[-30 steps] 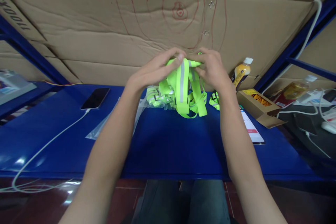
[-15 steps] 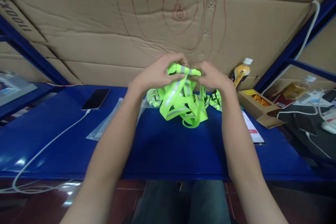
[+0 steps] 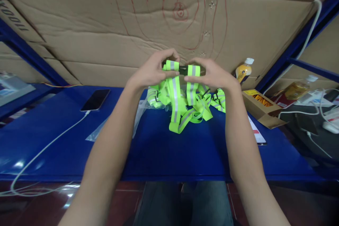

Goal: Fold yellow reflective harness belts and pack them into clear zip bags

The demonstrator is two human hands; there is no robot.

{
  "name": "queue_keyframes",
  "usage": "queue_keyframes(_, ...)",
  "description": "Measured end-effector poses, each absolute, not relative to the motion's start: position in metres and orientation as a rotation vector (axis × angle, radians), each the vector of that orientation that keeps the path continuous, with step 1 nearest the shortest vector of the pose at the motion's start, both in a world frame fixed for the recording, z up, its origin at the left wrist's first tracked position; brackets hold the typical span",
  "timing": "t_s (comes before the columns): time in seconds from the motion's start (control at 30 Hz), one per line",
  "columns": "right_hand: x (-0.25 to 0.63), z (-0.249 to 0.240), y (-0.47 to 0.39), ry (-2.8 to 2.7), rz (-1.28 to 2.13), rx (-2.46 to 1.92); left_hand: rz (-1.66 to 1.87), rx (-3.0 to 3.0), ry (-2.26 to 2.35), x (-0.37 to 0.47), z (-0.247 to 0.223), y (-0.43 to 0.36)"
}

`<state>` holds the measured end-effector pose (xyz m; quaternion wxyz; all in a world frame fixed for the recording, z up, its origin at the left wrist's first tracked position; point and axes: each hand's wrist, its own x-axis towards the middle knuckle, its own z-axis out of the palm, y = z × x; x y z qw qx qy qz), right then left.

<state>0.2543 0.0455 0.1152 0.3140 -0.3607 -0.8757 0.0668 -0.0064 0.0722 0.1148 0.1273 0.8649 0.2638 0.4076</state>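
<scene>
A neon yellow-green reflective strap with silver stripes hangs in loops from both hands down to the blue table. My left hand pinches one looped end of it between thumb and fingers. Facing it, my right hand grips another loop of the strap. Between the two loops a black buckle shows; whether its halves are joined I cannot tell. Behind the strap lie more bundled reflective straps, one at the left by clear plastic and one beside my right wrist.
On the blue table a phone with a white cable lies at left. A clear plastic bag is partly under my left forearm. At right are a bottle, an open cardboard box and another phone. Cardboard walls the back.
Both hands have turned and drawn slightly apart, bringing the black buckle into view between them. The strap's loops now hang straighter below the hands.
</scene>
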Motion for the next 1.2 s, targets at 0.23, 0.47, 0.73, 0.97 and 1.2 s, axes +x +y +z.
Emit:
queue_keyframes(0.23, 0.249, 0.117, 0.047, -2.258, 0.007, -1.032, 1.071, 2.427, 0.765, 0.004, 0.112, 0.066)
queue_keyframes(0.47, 0.245, 0.12, 0.046, -2.208, 0.031, -0.89, 1.151, 2.239, 0.695, -0.004, 0.118, 0.069)
queue_keyframes(0.73, 0.248, 0.119, 0.048, -2.148, 0.266, -0.897, 1.274, 2.513, 0.653, 0.007, 0.119, 0.058)
queue_keyframes(0.97, 0.246, 0.121, 0.046, -2.165, 0.147, -1.033, 1.275, 2.687, 0.881, 0.018, 0.124, 0.041)
queue_keyframes(1.2, 0.237, 0.124, 0.042, -2.191, 0.207, -0.94, 1.237, 2.781, 1.022, 0.021, 0.121, 0.043)
